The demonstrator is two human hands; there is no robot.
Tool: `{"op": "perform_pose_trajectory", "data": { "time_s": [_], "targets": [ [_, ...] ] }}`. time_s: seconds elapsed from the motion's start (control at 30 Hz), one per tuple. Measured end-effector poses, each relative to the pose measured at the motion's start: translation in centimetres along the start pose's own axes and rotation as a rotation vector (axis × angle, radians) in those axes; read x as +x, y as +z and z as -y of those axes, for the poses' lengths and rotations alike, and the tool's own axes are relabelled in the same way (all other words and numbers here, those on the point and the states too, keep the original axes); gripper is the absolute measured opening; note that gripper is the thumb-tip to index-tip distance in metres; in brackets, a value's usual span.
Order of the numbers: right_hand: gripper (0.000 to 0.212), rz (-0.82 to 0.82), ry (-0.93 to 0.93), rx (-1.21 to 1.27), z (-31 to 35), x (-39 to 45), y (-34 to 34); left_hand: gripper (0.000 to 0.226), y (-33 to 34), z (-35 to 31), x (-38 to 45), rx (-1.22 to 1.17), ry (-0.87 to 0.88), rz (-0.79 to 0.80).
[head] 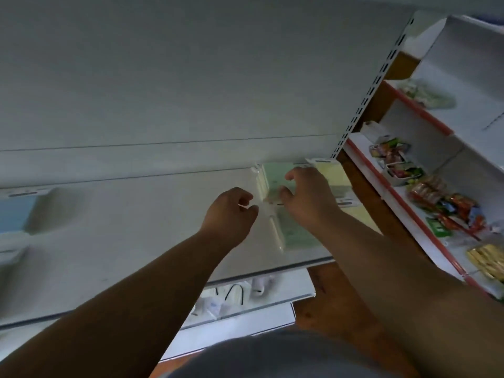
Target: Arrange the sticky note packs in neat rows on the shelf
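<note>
My white shelf (131,241) is a broad, smooth metal board with a pale back panel rising behind it, and everything I am working on sits toward its right end. Off to the right stands a second rack with red-edged shelves (425,203) carrying crinkly, bright snack packets (447,205). At the left edge of my shelf lies a blue sticky note pack (16,214), flat and blurred, well apart from my hands. Near the right end, at the back edge, a green sticky note pack (275,173) in glossy clear wrap lies just under my right hand (308,197), whose curled fingers and thumb grip its near end. Another green pack (297,233) lies closer to the front edge, beside my right wrist. A yellow pack (332,173) with a white hang tab sits against the right back corner. My left hand (231,211) is curled and pinches a thin white strip; what that strip is, I cannot tell.
</note>
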State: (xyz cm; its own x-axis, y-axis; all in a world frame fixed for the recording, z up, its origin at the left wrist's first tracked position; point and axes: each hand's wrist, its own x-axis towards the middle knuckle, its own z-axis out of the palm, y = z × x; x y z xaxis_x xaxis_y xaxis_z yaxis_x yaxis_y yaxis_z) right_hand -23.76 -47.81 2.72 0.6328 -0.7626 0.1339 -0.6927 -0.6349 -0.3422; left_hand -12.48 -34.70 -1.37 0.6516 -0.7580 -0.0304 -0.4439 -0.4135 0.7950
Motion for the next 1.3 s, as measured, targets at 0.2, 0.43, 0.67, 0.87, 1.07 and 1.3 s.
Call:
{"op": "perform_pose_trajectory", "data": {
  "time_s": [0.2, 0.43, 0.67, 0.87, 1.07, 1.3],
  "targets": [
    [0.056, 0.206, 0.192, 0.094, -2.2, 4.5, 2.4, 0.052, 3.0, -2.3, 5.0, -0.277, -0.361, 0.089],
    [0.048, 0.404, 0.242, 0.315, -1.8, 6.7, 2.7, 0.044, 3.7, -3.3, 7.3, -0.361, -0.507, 0.014],
    [0.043, 0.395, 0.052, 0.455, 4.3, 4.3, 2.5, 0.044, -0.6, 0.4, 4.4, -0.543, -0.609, -0.137],
    [0.031, 0.321, -0.112, 0.734, 11.7, -1.1, 7.1, 0.021, -7.6, 6.5, -0.5, -0.265, -0.316, -0.279],
    [0.037, 0.297, -0.087, 0.989, 16.9, -5.0, 11.2, 0.050, -10.9, 11.9, -3.5, -0.125, -0.119, -0.235],
    [0.061, 0.238, -0.053, 1.060, 18.0, -6.0, 12.4, 0.062, -11.4, 11.6, -4.3, -0.651, -0.022, -0.137]
  ]
}}
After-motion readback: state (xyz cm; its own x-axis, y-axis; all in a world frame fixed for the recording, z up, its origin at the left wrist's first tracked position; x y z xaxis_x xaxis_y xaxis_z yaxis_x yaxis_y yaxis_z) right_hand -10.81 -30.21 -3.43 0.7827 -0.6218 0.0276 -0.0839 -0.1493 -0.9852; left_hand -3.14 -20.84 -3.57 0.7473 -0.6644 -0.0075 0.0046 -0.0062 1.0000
